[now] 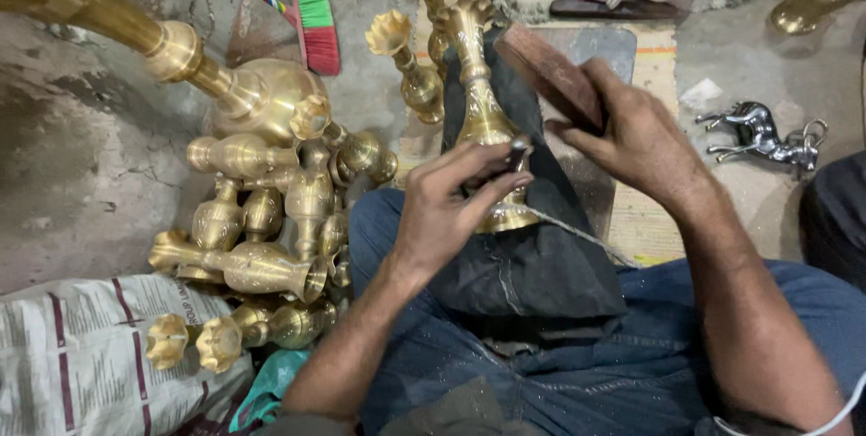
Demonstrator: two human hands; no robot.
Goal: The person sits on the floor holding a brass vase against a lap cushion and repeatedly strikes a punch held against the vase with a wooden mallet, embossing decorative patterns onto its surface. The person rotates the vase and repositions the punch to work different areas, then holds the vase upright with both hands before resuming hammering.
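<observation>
Brass vase (481, 93), tall and fluted at the mouth, lies tilted across a dark cloth (532, 265) over my lap, its flared foot toward me and its neck pointing away toward the mat (645, 220). My left hand (442, 211) sits closed around a small dark-tipped tool (517, 155), fingertips pinching it against the vase's lower body near the foot. My right hand (636, 134) is clenched on a reddish-brown wooden block (548, 71), held just above and to the right of the vase's shoulder, not touching it as far as I can see. A thin cord (577, 233) runs from the foot out to the right. Judgement on handling: the vase looks solid and heavy for its width, stiff, polished and likely slick, with engraved surfaces that could mar; I would take it by the narrow waist above the foot or by the neck below the scalloped rim, keeping the cloth beneath to stop it rolling. To the left on the concrete floor (81, 156), a heap of finished brass vases (262, 220) lies jumbled, with a large brass urn (262, 93) behind them. Two more vases (410, 53) stand beyond the working piece. A printed sack (81, 355) lies at lower left, a red-and-green brush (316, 17) at top, and a silvery horse figurine (762, 134) at right.
</observation>
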